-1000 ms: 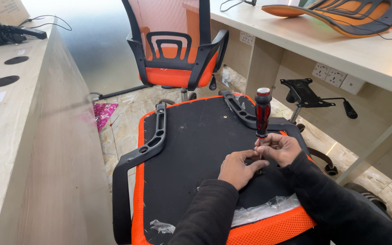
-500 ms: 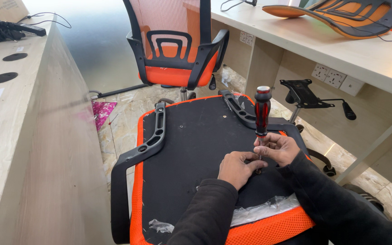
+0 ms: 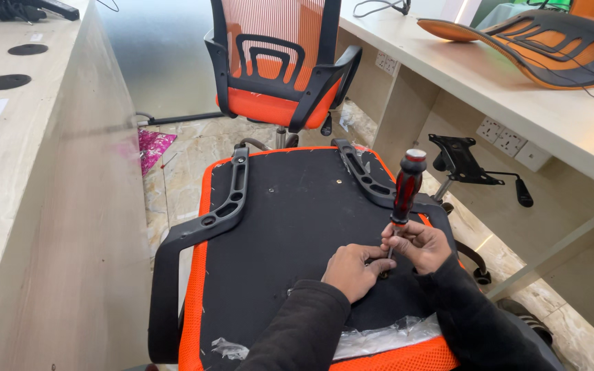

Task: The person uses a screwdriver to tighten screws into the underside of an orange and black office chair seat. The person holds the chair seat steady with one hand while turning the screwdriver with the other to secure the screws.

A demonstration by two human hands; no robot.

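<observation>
Head view: right hand point(image 3: 421, 246) fingers pinched around upright screwdriver point(image 3: 405, 192).

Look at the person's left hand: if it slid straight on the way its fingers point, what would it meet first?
Most likely the screwdriver shaft, with the right hand just behind it. The left hand points rightward across the upturned seat base; depth is hard to judge.

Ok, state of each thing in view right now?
Screwdriver: upright, tip down on the seat underside.
Right hand: gripping the screwdriver shaft.
Left hand: fingers at the tip.
Upturned seat: underside up, both armrests lying on it.
Assembled chair: upright.
Backrest: lying on the desk.
</observation>
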